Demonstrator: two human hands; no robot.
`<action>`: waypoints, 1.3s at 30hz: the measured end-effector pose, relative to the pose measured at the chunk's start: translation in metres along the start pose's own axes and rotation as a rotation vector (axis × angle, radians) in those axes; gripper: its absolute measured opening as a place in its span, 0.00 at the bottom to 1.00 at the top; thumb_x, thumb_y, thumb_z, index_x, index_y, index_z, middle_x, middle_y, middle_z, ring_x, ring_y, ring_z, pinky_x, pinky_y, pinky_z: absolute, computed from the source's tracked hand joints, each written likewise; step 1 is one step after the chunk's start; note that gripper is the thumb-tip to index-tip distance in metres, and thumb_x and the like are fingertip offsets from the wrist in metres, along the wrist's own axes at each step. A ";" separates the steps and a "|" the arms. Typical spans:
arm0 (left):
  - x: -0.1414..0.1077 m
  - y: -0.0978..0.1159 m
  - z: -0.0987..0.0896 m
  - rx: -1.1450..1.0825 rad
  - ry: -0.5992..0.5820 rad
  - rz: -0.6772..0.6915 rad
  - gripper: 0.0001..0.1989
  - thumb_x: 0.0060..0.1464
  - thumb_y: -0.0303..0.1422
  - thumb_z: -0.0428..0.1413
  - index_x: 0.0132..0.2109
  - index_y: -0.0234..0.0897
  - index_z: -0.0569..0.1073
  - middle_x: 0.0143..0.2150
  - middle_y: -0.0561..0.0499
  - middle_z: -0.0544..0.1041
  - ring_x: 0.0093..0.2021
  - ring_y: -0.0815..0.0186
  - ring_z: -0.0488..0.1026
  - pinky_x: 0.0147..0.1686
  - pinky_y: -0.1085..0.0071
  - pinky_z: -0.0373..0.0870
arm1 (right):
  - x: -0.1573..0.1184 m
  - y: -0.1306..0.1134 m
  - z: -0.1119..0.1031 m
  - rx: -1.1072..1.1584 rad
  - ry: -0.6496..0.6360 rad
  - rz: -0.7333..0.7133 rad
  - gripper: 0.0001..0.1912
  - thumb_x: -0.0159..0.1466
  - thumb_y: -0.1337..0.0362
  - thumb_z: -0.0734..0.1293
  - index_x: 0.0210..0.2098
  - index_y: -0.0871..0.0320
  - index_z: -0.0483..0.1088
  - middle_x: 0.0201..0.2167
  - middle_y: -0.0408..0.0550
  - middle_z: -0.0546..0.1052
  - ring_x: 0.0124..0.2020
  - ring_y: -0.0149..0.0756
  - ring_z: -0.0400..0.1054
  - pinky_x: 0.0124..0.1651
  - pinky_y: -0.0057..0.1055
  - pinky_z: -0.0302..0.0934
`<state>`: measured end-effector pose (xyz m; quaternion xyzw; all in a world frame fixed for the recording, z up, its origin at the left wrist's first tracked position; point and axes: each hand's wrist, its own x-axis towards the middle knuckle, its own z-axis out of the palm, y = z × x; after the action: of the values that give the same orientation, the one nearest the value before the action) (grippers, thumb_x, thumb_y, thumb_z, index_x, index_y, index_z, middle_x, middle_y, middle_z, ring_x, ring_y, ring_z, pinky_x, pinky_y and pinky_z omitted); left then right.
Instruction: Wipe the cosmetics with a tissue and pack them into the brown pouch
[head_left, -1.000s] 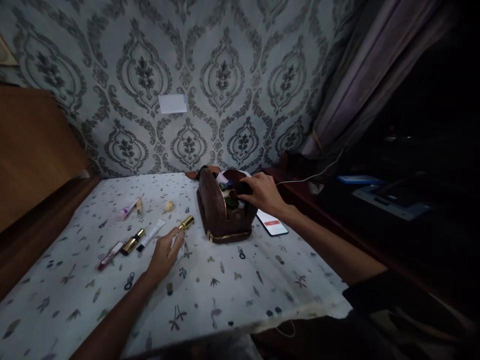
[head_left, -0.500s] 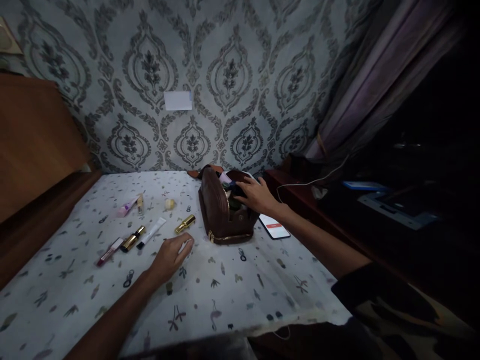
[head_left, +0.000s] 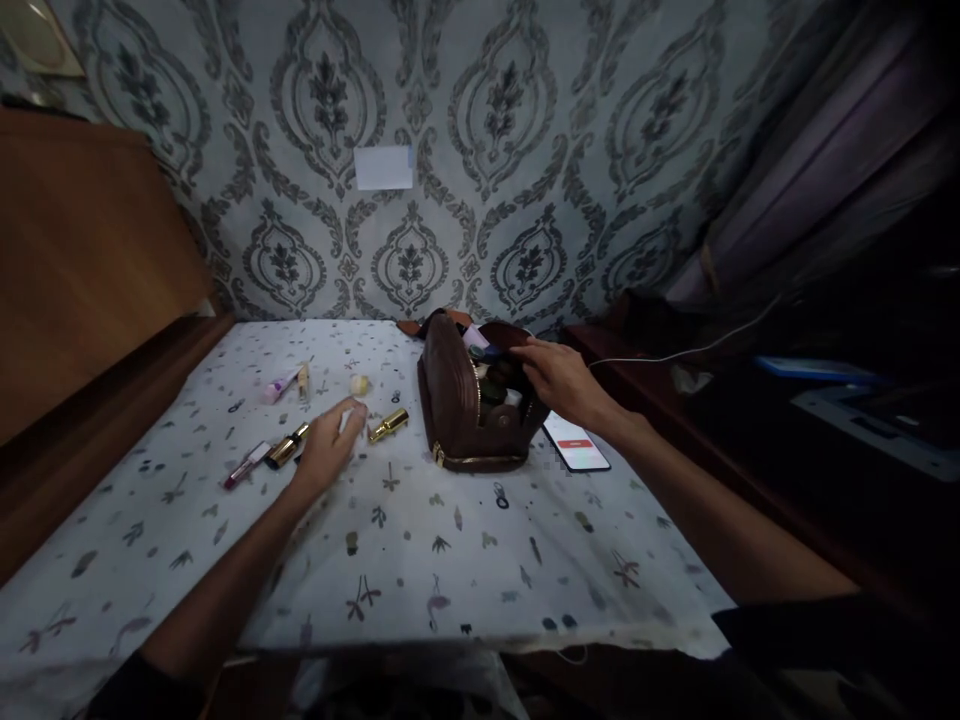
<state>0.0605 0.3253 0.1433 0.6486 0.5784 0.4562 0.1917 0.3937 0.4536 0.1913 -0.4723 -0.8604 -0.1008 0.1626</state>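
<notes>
A brown zipped cosmetic bag [head_left: 454, 400] stands unzipped on the table, with dark bottles and a pale lilac item inside. My right hand [head_left: 566, 385] grips its right edge, fingertips hooked into the opening. Over on the left, my left hand [head_left: 330, 440] hovers with thumb and fingers apart, holding nothing I can see. Just past its fingertips sits a small yellowish jar [head_left: 360, 384]. To the right of that hand lies a gold lipstick [head_left: 388, 425]. A gold-and-black tube [head_left: 288, 446] and a pink lip gloss [head_left: 246, 466] lie to its left. The hand covers a white tube almost wholly.
Farther back lie a lilac tube [head_left: 280, 386] and a small beige bottle [head_left: 303, 382]. A lit phone [head_left: 576, 443] rests beside the bag. The patterned tablecloth [head_left: 450, 560] reaches the wall. A wooden cabinet [head_left: 90, 260] borders the left; a white cable [head_left: 675, 356] crosses the right.
My left hand has moved forward, over the white tube and closer to the jar. My right hand has shifted from over the bag's opening to its right edge. The view has tilted slightly.
</notes>
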 end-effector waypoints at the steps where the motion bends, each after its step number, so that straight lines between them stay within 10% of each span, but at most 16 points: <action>1: 0.006 0.000 -0.004 -0.032 0.023 -0.020 0.20 0.61 0.45 0.46 0.30 0.37 0.71 0.26 0.53 0.73 0.30 0.65 0.69 0.35 0.71 0.64 | 0.000 0.000 0.000 -0.024 -0.002 0.003 0.21 0.67 0.67 0.55 0.55 0.62 0.70 0.54 0.57 0.76 0.62 0.47 0.62 0.60 0.46 0.56; 11: 0.006 -0.028 0.014 -0.090 -0.021 -0.106 0.23 0.61 0.49 0.44 0.28 0.37 0.71 0.25 0.52 0.73 0.27 0.65 0.67 0.30 0.71 0.63 | 0.037 -0.014 -0.019 -0.351 -0.317 -0.119 0.10 0.63 0.62 0.64 0.40 0.60 0.73 0.49 0.60 0.76 0.58 0.54 0.62 0.57 0.57 0.50; 17: -0.001 -0.032 0.018 -0.027 -0.108 -0.058 0.23 0.61 0.48 0.44 0.27 0.38 0.69 0.27 0.52 0.71 0.33 0.63 0.69 0.38 0.69 0.63 | 0.057 -0.014 -0.023 -0.309 -0.515 -0.040 0.17 0.61 0.62 0.65 0.48 0.61 0.67 0.51 0.64 0.73 0.55 0.54 0.66 0.51 0.53 0.59; 28: -0.004 -0.028 0.018 0.001 -0.143 -0.053 0.22 0.61 0.48 0.44 0.28 0.38 0.70 0.24 0.53 0.71 0.28 0.64 0.67 0.31 0.70 0.61 | 0.056 -0.002 -0.011 -0.021 -0.243 -0.001 0.23 0.56 0.53 0.71 0.49 0.52 0.68 0.40 0.47 0.79 0.44 0.47 0.72 0.43 0.38 0.61; 39: -0.004 -0.030 0.020 0.003 -0.164 -0.061 0.22 0.60 0.48 0.45 0.28 0.38 0.69 0.24 0.54 0.70 0.29 0.64 0.67 0.33 0.70 0.62 | 0.046 -0.004 -0.009 0.351 -0.172 -0.030 0.32 0.54 0.66 0.73 0.57 0.56 0.64 0.48 0.50 0.77 0.46 0.40 0.74 0.49 0.34 0.66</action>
<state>0.0595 0.3344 0.1082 0.6662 0.5807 0.3946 0.2513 0.3692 0.4840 0.2168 -0.4307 -0.8825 0.0888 0.1669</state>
